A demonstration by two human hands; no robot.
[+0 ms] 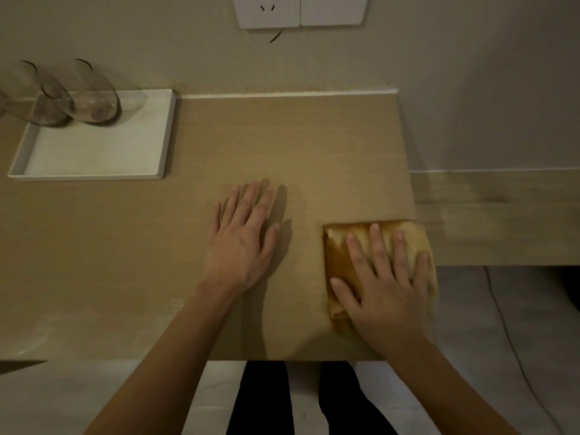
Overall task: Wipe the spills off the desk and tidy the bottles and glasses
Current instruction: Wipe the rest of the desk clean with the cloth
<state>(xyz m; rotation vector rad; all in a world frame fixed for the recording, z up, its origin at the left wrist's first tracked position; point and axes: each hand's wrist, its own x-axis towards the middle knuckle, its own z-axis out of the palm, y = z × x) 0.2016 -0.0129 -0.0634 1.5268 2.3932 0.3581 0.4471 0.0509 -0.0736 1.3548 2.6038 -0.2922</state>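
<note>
Beige wall with a socket plate (266, 11) backs the wooden table (282, 146). At lower right of the frame the right hand (386, 284) presses flat, fingers spread, on a folded yellow cloth (339, 262) near the table's right edge. The left hand (241, 240) rests flat and released at centre. The cloth looks soft and limp, best driven under a flat palm. Two glasses (78, 95) stand in a white tray (94, 152) at upper left; they look fragile and smooth, so grip the bowls gently.
</note>
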